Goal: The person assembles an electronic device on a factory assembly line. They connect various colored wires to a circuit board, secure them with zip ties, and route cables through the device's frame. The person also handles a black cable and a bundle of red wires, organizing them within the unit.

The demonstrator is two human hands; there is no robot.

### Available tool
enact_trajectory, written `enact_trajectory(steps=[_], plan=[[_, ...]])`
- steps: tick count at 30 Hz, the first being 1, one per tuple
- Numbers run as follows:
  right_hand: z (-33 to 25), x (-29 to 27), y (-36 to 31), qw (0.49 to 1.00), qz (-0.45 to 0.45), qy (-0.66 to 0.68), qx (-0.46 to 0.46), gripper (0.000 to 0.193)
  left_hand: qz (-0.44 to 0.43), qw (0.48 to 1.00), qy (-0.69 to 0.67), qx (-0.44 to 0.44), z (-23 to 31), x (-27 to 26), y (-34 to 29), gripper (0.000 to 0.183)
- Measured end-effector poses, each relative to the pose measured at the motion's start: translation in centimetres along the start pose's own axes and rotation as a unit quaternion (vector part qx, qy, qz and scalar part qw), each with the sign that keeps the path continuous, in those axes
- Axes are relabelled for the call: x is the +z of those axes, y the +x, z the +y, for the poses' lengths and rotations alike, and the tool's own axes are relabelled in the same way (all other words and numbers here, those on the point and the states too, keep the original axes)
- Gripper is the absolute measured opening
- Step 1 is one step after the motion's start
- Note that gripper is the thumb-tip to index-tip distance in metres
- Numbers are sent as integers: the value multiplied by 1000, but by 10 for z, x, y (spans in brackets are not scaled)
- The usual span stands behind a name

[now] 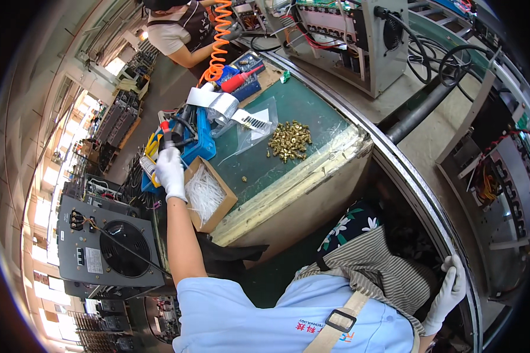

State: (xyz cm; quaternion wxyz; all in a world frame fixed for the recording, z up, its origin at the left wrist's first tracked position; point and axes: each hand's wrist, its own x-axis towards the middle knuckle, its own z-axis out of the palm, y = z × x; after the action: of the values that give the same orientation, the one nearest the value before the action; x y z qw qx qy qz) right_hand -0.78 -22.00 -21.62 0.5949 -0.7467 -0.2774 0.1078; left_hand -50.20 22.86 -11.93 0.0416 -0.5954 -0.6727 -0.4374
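My left hand (169, 172), in a white glove, reaches over the tool bins on the left of the workbench. Its fingers are closed around a grey tool with a red end (166, 130), whose kind I cannot make out. Just below it stands a cardboard box (230, 200) of white plastic strips (205, 194), perhaps cable ties. My right hand (449, 289), gloved in white too, is low on the right beside a metal rail (428, 203). Its fingers are slightly bent and partly apart, with nothing visible in them. A pile of brass fasteners (290, 141) lies on the green bench mat (265, 176).
Blue bins (201, 147) hold tools, near a roll of white labels (218, 105) and a clear bag (259, 130). An orange coiled hose (219, 38) hangs above. Open metal cabinets (368, 70) stand beyond the rail; a grey fan unit (88, 247) stands left. Another person (179, 35) works behind.
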Motion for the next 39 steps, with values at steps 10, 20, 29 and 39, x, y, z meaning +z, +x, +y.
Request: enact_trajectory(steps=[10, 20, 29, 39], plan=[[-16, 16, -17, 986, -4, 138, 97, 24, -196, 683, -670, -214, 101, 14, -26, 18], [-25, 15, -7, 930, 123, 346, -19, 27, -673, 430, -590, -120, 368, 29, -417, 21], [53, -152, -38, 937, 340, -76, -8, 11, -809, 392, -420, 126, 437, 33, -477, 22], [46, -159, -24, 920, 318, -224, 44, 18, -820, 348, -454, 25, 509, 25, -519, 32]])
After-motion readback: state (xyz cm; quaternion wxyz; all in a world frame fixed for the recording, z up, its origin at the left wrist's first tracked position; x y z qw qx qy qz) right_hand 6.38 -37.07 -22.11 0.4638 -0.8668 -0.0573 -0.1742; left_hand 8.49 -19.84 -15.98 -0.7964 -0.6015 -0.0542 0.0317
